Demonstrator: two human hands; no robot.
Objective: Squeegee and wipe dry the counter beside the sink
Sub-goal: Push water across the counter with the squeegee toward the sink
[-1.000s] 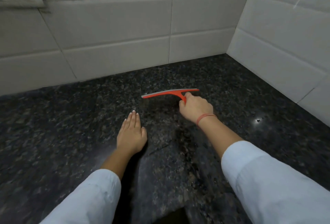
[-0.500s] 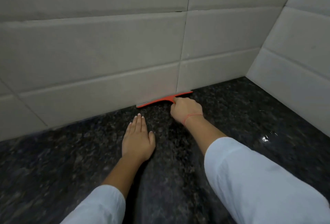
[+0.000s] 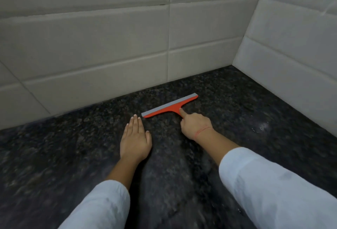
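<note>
Right hand [image 3: 196, 125] is wrapped around the handle of the squeegee [image 3: 169, 106], index finger [image 3: 182, 113] stretched forward along the handle up to where it meets the crossbar. The other fingers are curled under; the handle itself is hidden by the hand.

Squeegee sits on the counter [image 3: 255, 112], orange body with a grey rubber strip along its far edge. The blade runs diagonally: left end nearer the camera, right end farther back and toward the corner. It lies roughly parallel to the back wall [image 3: 91, 55] and near it, with a strip of bare counter between. Can't tell whether the rubber edge is pressed to the stone or just off it.

Left hand [image 3: 135, 141] lies flat, palm down on the counter, fingers straight and held together, thumb out to the side. It holds nothing. Its fingertips are just beside the squeegee's left end, not touching it.

Counter is dark speckled stone, with a small bright glint well to the right of the right hand. The surface near the bottom of the frame is blurred, so wet versus dry can't be judged there.

Both forearms come in from the bottom edge in pale sleeves [image 3: 273, 192] pushed up short of the wrists. A thin orange thread [image 3: 202, 130] circles the right wrist.

Back wall and side wall [image 3: 291, 55] are pale rectangular tiles, meeting in a corner at the upper right, past the squeegee's right end.
</note>
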